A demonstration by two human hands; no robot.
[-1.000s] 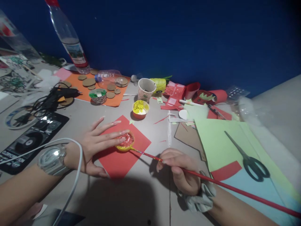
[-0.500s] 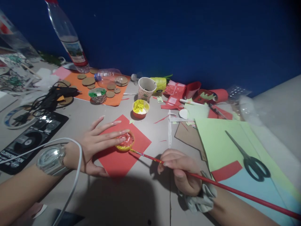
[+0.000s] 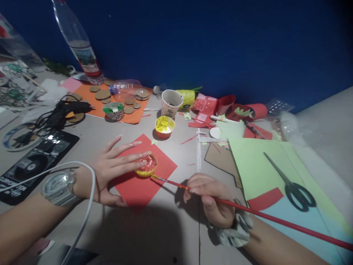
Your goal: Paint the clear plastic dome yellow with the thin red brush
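The grey table (image 3: 182, 151) fills most of the frame below the blue wall (image 3: 220, 44). On it, a red sheet (image 3: 164, 165) lies turned like a diamond at the centre, presumably so that stray paint lands on paper. The long red brush (image 3: 264, 213) slants from the right edge toward that sheet, its handle gripped well forward, which likely gives finer control of the tip. The paint cup (image 3: 163, 134), with yellow inside, stands just beyond the sheet's upper corner, within easy reach. The disc (image 3: 151, 162), reddish and shiny with a yellow rim, lies on the sheet at the middle of the frame; the yellow-coated bristles (image 3: 155, 177) appear to meet its lower-right edge.

Both forearms come in low, one from each bottom corner. The left hand (image 3: 111, 167) lies palm down from the left, fingers spread, with the forefinger and middle fingertips over the disc, seemingly to steady it; how hard they press I cannot tell. Its thumb stretches out to the sheet's lower-left edge. The right hand (image 3: 211, 198), at lower centre-right, is turned on its side, thumb and forefinger pinching the brush, the other fingers curled in and partly hidden.
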